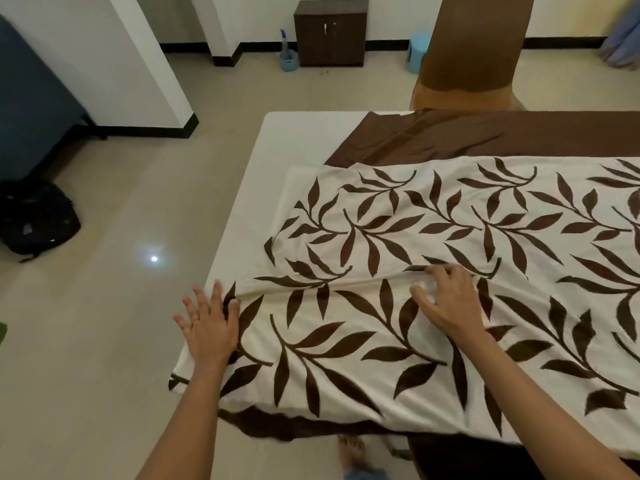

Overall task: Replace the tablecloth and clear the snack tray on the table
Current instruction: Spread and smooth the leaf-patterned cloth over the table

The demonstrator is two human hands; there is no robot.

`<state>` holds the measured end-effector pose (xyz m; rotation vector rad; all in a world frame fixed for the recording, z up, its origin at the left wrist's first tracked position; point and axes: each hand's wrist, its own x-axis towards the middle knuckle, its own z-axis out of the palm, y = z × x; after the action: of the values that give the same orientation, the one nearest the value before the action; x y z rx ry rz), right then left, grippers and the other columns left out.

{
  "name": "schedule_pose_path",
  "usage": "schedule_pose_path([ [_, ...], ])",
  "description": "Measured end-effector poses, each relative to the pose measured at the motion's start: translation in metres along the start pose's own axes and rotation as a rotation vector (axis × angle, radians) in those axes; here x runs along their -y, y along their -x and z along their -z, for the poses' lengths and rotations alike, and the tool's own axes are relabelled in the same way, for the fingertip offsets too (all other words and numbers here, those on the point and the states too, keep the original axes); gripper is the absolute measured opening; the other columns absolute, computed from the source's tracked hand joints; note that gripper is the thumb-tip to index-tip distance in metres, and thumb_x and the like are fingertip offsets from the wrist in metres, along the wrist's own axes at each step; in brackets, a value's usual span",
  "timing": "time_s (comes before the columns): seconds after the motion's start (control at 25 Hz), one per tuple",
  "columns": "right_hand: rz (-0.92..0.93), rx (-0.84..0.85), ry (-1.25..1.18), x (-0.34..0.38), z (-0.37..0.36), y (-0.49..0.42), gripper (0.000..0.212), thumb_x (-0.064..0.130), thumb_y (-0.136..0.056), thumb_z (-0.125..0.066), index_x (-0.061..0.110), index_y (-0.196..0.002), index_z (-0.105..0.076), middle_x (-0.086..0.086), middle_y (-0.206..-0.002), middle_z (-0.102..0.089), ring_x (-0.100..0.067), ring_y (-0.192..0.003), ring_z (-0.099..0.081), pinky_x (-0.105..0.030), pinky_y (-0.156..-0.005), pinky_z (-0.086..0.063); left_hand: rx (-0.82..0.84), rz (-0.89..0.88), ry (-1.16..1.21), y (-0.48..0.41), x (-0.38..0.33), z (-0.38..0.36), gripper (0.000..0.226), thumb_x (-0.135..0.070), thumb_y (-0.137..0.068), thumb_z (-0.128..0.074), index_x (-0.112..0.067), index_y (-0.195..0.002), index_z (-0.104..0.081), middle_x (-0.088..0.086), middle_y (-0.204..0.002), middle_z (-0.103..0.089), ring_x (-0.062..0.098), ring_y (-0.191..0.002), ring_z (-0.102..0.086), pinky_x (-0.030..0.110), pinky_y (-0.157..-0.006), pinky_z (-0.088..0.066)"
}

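A cream tablecloth (398, 237) printed with dark brown leaves and edged in plain brown lies over most of the white table (277, 140). A raised fold runs across it between my hands. My left hand (207, 323) lies flat with spread fingers on the cloth's left edge, at the table's left rim. My right hand (446, 299) presses on the cloth near the fold, fingers bent and spread, apparently holding nothing. No snack tray is in view.
A brown covered chair (474, 53) stands behind the table. A black bag (38, 216) lies on the tiled floor at the left. A dark cabinet (330, 31), a spray bottle (287, 53) and a blue stool (417, 51) stand by the far wall. My bare foot (353, 452) shows below the table edge.
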<state>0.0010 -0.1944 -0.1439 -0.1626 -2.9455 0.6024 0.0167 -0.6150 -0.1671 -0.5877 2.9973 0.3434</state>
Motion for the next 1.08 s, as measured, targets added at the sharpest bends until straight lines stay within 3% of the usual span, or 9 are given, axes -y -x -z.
schedule_pose_path([
  [0.12, -0.013, 0.072, -0.01, 0.025, -0.013, -0.046, 0.075, 0.062, -0.087, -0.044, 0.017, -0.146, -0.032, -0.015, -0.155, -0.021, -0.034, -0.145, -0.013, -0.049, -0.116, -0.016, 0.012, 0.071, 0.014, -0.029, 0.025, 0.008, 0.061, -0.053, -0.099, -0.017, -0.028, -0.154, -0.011, 0.013, -0.161, 0.0, 0.035, -0.147, 0.006, 0.055, -0.116, 0.009],
  [0.28, -0.013, 0.325, 0.212, 0.07, -0.056, -0.066, 0.097, 0.083, -0.074, -0.009, 0.028, -0.153, 0.005, -0.01, -0.16, 0.011, -0.034, -0.145, 0.015, -0.051, -0.114, 0.011, 0.025, 0.167, 0.098, -0.048, 0.04, 0.008, 0.057, -0.047, -0.102, -0.02, -0.024, -0.153, -0.014, 0.014, -0.161, -0.005, 0.035, -0.148, 0.003, 0.056, -0.114, 0.009],
  [0.36, -0.01, 0.309, 0.231, 0.093, -0.07, -0.068, 0.094, 0.082, -0.077, -0.009, 0.027, -0.152, 0.007, -0.009, -0.16, 0.011, -0.033, -0.145, 0.017, -0.053, -0.114, 0.012, 0.076, 0.295, 0.068, -0.064, 0.061, 0.004, 0.052, -0.038, -0.102, -0.026, -0.019, -0.15, -0.026, 0.015, -0.159, -0.016, 0.038, -0.146, -0.005, 0.058, -0.114, 0.001],
  [0.44, -0.009, 0.302, 0.219, 0.116, -0.079, -0.071, 0.092, 0.08, -0.08, -0.012, 0.026, -0.152, 0.006, -0.009, -0.16, 0.009, -0.034, -0.145, 0.017, -0.054, -0.114, 0.012, 0.205, 0.427, 0.041, -0.077, 0.086, 0.007, 0.044, -0.029, -0.099, -0.03, -0.011, -0.131, -0.053, 0.02, -0.145, -0.041, 0.04, -0.138, -0.025, 0.056, -0.112, -0.014],
  [0.56, 0.039, 0.315, 0.22, 0.152, -0.094, -0.075, 0.093, 0.08, -0.08, -0.016, 0.026, -0.152, 0.007, -0.009, -0.16, 0.01, -0.034, -0.144, 0.018, -0.053, -0.113, 0.014, 0.155, 0.394, 0.412, -0.099, 0.085, 0.02, 0.041, -0.027, -0.097, -0.033, 0.0, -0.095, -0.063, 0.021, -0.104, -0.064, 0.038, -0.105, -0.054, 0.046, -0.093, -0.041],
  [0.72, 0.045, 0.275, 0.058, 0.176, -0.103, -0.068, 0.095, 0.081, -0.078, -0.018, 0.025, -0.153, 0.0, -0.009, -0.161, 0.001, -0.026, -0.147, 0.008, -0.047, -0.117, 0.007, 0.303, 0.154, 0.758, -0.145, 0.024, 0.048, 0.042, -0.048, -0.098, -0.039, -0.017, -0.117, -0.06, -0.002, -0.11, -0.061, 0.022, -0.104, -0.056, 0.041, -0.093, -0.047],
  [0.92, -0.008, 0.232, 0.207, 0.176, -0.109, -0.06, 0.097, 0.081, -0.08, -0.009, 0.02, -0.153, 0.005, -0.005, -0.16, 0.009, -0.019, -0.146, 0.014, -0.042, -0.119, 0.007, 0.348, 0.101, 0.747, -0.175, 0.034, 0.059, 0.029, -0.035, -0.083, -0.071, -0.007, -0.093, -0.07, 0.006, -0.09, -0.072, 0.027, -0.09, -0.067, 0.035, -0.072, -0.053],
  [1.0, -0.03, 0.25, 0.213, 0.184, -0.108, -0.062, 0.097, 0.081, -0.079, -0.008, 0.019, -0.153, 0.007, -0.005, -0.16, 0.012, -0.019, -0.146, 0.017, -0.041, -0.118, 0.009, 0.334, 0.113, 0.79, -0.187, 0.049, 0.069, 0.03, -0.034, -0.079, -0.075, -0.007, -0.09, -0.07, 0.008, -0.089, -0.073, 0.028, -0.088, -0.068, 0.043, -0.078, -0.057],
  [1.08, -0.038, 0.269, 0.221, 0.199, -0.111, -0.06, 0.097, 0.081, -0.08, -0.009, 0.019, -0.152, 0.01, -0.006, -0.159, 0.015, -0.02, -0.145, 0.02, -0.041, -0.118, 0.01, 0.423, 0.093, 0.986, -0.194, 0.06, 0.081, 0.029, -0.034, -0.084, -0.071, -0.013, -0.104, -0.067, 0.01, -0.102, -0.072, 0.028, -0.095, -0.069, 0.045, -0.085, -0.056],
])
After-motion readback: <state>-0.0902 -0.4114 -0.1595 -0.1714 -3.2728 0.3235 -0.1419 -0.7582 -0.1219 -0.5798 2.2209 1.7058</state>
